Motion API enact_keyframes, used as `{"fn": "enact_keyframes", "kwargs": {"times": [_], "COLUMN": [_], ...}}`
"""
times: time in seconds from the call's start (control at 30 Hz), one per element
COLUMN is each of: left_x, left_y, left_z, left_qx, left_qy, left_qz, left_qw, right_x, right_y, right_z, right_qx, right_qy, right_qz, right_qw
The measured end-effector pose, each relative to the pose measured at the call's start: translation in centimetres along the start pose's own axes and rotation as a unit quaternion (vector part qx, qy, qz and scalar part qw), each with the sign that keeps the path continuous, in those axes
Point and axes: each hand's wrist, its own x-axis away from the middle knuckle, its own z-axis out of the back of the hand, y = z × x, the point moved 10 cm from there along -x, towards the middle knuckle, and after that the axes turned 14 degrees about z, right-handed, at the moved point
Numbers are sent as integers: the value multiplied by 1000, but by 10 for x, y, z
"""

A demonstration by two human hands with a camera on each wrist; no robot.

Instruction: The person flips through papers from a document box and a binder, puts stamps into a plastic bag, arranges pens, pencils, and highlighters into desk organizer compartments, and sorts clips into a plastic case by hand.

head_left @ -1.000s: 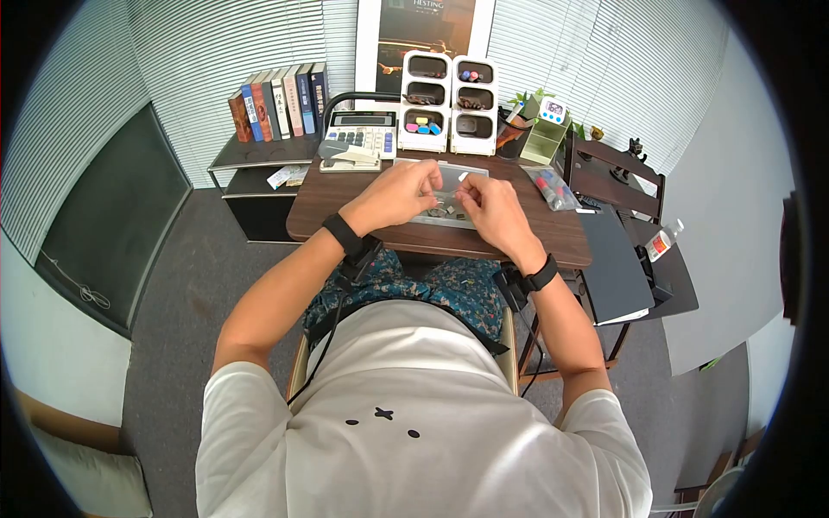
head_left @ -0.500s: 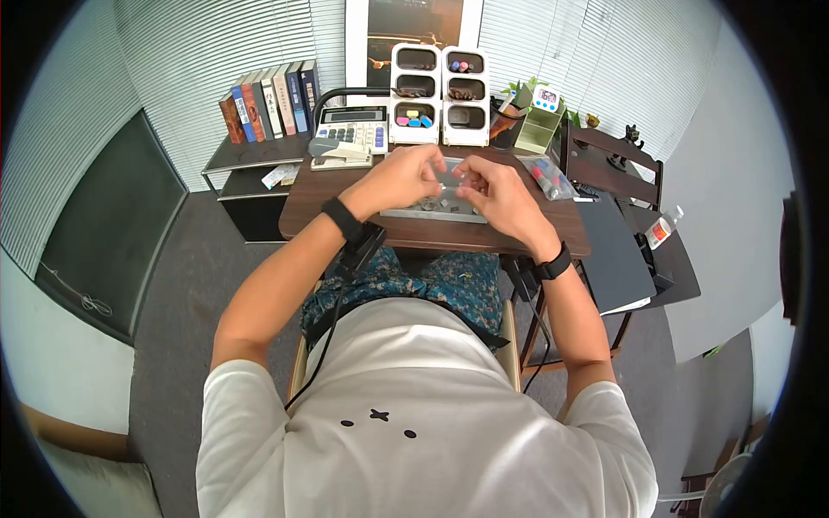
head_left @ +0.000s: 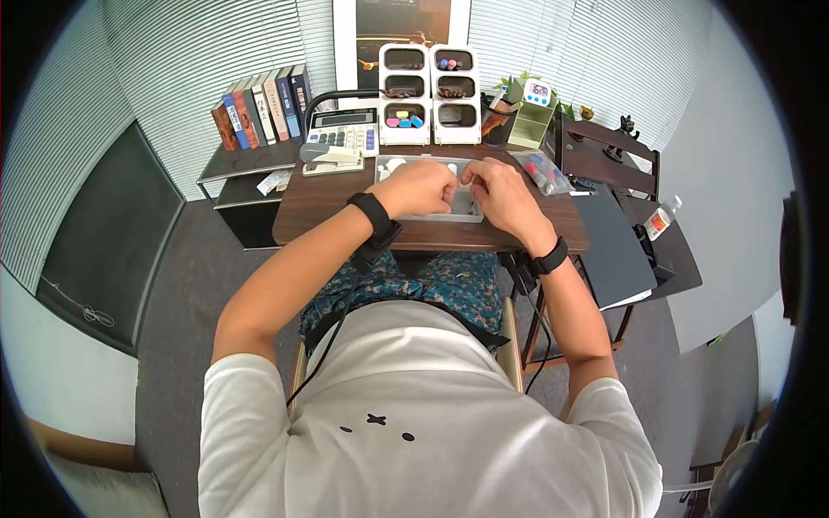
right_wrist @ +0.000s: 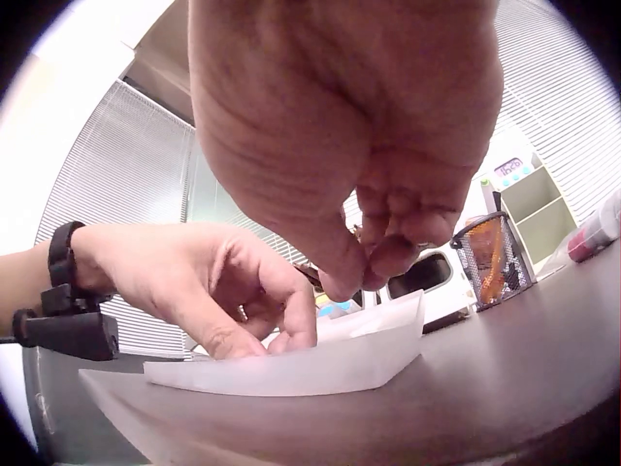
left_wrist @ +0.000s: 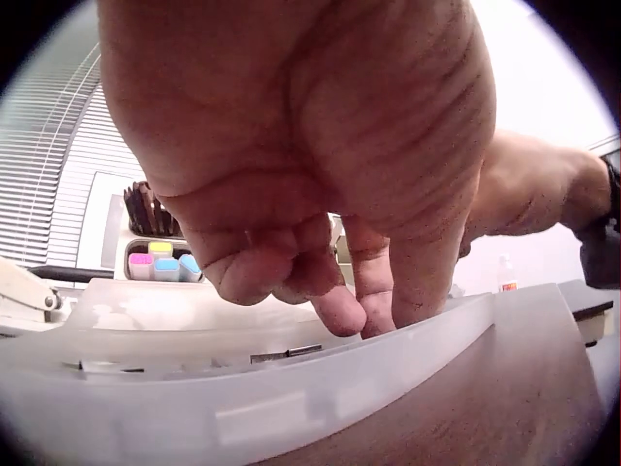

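Observation:
A translucent shallow tray (head_left: pixel 432 217) lies on the brown desk, with white pieces at its left end. My left hand (head_left: pixel 420 187) reaches down into it; in the left wrist view the fingertips go behind the near rim (left_wrist: pixel 388 361), beside small metal pieces (left_wrist: pixel 286 355). What they touch is hidden. My right hand (head_left: pixel 503 200) hovers at the tray's right end, fingers bent. In the right wrist view its thumb and forefinger tips are close together above the rim (right_wrist: pixel 291 377); whether anything is between them is unclear.
Behind the tray stand a calculator (head_left: pixel 344 138), a stapler (head_left: pixel 331 154) and a white organizer (head_left: pixel 430 97). A mesh pen cup (head_left: pixel 498 123) and a bag of coloured items (head_left: pixel 544 173) are at the right, a bottle (head_left: pixel 661 219) farther off.
My left hand has come down into the tray and moved right, uncovering white pieces at the left end. My right hand stays at the tray's right side, and its fingers have shifted slightly.

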Motion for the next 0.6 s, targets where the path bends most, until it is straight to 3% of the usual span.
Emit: {"fn": "enact_keyframes", "kwargs": {"times": [0.3,0.43,0.5,0.6], "left_x": [-9,-17,-11,3], "left_y": [11,11,11,-3], "left_z": [-3,6,19,24], "left_qx": [-94,-20,32,-50], "left_qy": [19,54,97,96], "left_qz": [1,10,-10,5], "left_qw": [995,998,995,994], "right_x": [15,14,15,8], "right_y": [21,22,21,5], "right_z": [-12,-12,-5,1], "right_qx": [-28,-23,-6,-18], "right_qy": [-112,-103,-60,-39], "right_qz": [-84,-67,-45,-9], "right_qw": [990,992,997,999]}}
